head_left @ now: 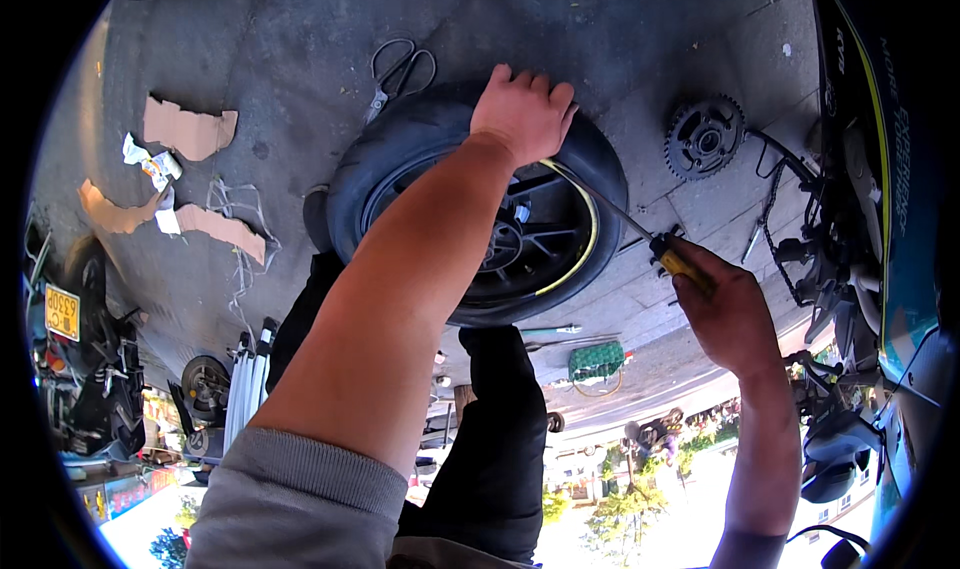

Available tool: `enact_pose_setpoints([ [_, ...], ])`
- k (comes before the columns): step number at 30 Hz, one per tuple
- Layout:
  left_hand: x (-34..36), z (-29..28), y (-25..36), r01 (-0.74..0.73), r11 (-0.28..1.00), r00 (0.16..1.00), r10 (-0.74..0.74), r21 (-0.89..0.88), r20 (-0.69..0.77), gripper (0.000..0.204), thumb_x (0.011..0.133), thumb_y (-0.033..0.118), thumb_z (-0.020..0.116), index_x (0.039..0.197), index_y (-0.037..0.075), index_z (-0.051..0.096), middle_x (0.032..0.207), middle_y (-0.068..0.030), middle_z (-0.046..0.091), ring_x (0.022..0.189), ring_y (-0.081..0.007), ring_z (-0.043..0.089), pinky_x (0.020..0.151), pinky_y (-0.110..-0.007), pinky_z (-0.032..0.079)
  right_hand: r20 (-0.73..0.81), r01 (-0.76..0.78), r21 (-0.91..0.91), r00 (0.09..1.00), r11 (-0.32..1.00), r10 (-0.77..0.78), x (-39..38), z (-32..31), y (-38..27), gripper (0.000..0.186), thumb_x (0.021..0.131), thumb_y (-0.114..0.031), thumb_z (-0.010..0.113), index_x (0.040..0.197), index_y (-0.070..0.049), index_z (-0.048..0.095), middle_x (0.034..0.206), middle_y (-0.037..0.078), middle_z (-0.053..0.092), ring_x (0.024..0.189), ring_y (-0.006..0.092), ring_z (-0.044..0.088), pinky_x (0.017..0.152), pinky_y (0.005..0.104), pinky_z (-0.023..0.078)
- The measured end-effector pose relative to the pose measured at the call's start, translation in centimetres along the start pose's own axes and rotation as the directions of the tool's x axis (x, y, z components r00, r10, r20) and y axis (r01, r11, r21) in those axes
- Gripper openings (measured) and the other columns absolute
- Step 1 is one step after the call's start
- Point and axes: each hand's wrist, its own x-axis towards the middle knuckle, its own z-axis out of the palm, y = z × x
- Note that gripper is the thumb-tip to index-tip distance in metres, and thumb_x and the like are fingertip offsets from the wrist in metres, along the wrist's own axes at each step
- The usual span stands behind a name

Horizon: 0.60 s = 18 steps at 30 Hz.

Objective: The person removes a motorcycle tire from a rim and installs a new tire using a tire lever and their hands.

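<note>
A black motorcycle tire [605, 194] lies on the ground before me, mounted on a dark spoked wheel [545, 237] with a yellow line along its rim. Bent over the tire's far edge, my left hand [527, 117] presses on it with curled fingers; my forearm crosses the wheel and hides part of it. My right hand [728, 314] is closed around the yellow handle of a long screwdriver [683, 269]. Its metal shaft reaches left over the tire to the rim edge near my left hand. Where the tip ends is hard to make out.
Scissors [403, 72] lie beyond the tire. Torn cardboard [190, 131] and wrappers are scattered to the left. A toothed sprocket [705, 139] sits at right, beside a motorcycle [850, 259]. A green object [596, 362] lies near my leg [500, 399]. Parked motorbikes [90, 359] stand at left.
</note>
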Motion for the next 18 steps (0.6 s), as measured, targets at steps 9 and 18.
enact_pose_setpoints([
  [9,-0.4,0.3,-0.5,0.002,1.000,1.000,-0.002,-0.023,-0.013,0.021,0.101,0.035,0.074,0.098,0.016,0.069,0.087,-0.0048,0.072,0.088,-0.0262,0.074,0.086,-0.048,0.047,0.088,0.078,-0.075,0.994,0.994,-0.071,3.7,-3.0,0.6,0.044,0.112,-0.015,0.069,0.155,-0.017,0.070,0.122,0.014,0.083,0.098,0.0188,0.079,0.092,0.0337,0.061],
  [18,0.1,0.3,-0.1,0.015,0.999,1.000,-0.015,-0.031,0.008,0.020,0.101,0.035,0.074,0.099,0.016,0.069,0.092,-0.0072,0.075,0.090,-0.0273,0.075,0.088,-0.049,0.048,0.284,-0.215,-0.055,0.933,0.975,0.222,14.6,-10.1,-1.8,0.040,0.107,-0.017,0.074,0.146,-0.020,0.077,0.110,0.013,0.079,0.093,0.0156,0.078,0.058,0.0257,0.050],
])
